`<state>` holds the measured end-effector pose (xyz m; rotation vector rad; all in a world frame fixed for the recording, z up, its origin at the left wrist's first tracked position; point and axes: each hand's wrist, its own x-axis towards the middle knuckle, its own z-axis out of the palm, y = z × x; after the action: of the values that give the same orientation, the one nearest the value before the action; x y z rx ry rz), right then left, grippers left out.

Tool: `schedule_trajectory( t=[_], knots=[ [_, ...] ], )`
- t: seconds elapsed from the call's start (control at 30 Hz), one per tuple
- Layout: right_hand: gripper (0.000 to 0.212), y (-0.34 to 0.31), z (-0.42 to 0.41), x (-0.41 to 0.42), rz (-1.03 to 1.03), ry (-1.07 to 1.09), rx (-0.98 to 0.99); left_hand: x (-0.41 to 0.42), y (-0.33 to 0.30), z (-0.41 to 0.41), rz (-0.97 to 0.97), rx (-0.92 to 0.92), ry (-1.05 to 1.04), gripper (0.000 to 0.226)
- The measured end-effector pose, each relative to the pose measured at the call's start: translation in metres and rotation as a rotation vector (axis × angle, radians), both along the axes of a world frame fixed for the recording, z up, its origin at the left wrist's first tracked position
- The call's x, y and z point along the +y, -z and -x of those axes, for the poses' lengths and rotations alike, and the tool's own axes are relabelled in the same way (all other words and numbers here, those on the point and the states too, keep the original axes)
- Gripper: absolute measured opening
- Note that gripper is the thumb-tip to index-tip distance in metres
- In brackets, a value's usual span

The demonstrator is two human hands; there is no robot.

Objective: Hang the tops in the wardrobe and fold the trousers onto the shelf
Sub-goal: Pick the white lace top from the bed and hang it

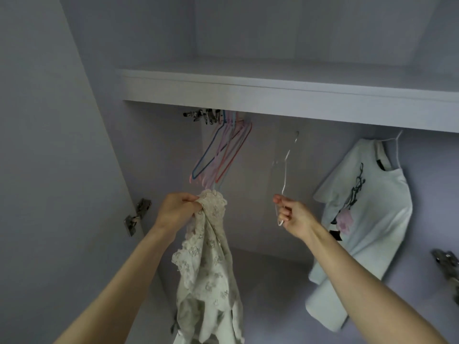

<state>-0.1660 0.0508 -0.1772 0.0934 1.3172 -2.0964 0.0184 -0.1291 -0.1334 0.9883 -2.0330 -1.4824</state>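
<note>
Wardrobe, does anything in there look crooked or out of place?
Yes, the white T-shirt on the right hangs tilted on its hanger, lower hem swung left and bunched. The coloured hangers are crowded together at the rail's left end, splayed at different angles.

Two bare hands show, a left hand (177,211) and a right hand (293,217); two tops are in view, one cream lace top (211,256) bunched in the left hand and one white printed T-shirt (360,219) hanging at the right; one white wire hanger (284,175) is pinched by the right hand, and one more white hanger (395,147) carries the T-shirt; a cluster of coloured hangers (221,152), blue, pink and orange, hangs at the left, overlapping too closely for a sure count, though at least four; one shelf (273,93) crosses above; two metal door hinges show, one at the left (136,217) and one at the right edge (447,264).
</note>
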Motion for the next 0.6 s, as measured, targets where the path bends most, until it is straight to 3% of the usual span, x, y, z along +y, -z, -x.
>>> schedule_trajectory(
  t=[0.13, 0.37, 0.6],
  knots=[
    [0.025, 0.025, -0.012, 0.047, 0.097, -0.054, -0.1, 0.018, 0.008, 0.002, 0.01, -0.015, 0.03, 0.019],
    [0.03, 0.057, -0.045, 0.1, 0.151, -0.236, -0.068, 0.042, 0.016, 0.007, 0.007, -0.041, 0.071, 0.021],
    [0.012, 0.065, -0.044, 0.101, -0.177, 0.022, 0.042, 0.048, 0.021, 0.007, -0.006, -0.046, 0.121, 0.016]
  ],
)
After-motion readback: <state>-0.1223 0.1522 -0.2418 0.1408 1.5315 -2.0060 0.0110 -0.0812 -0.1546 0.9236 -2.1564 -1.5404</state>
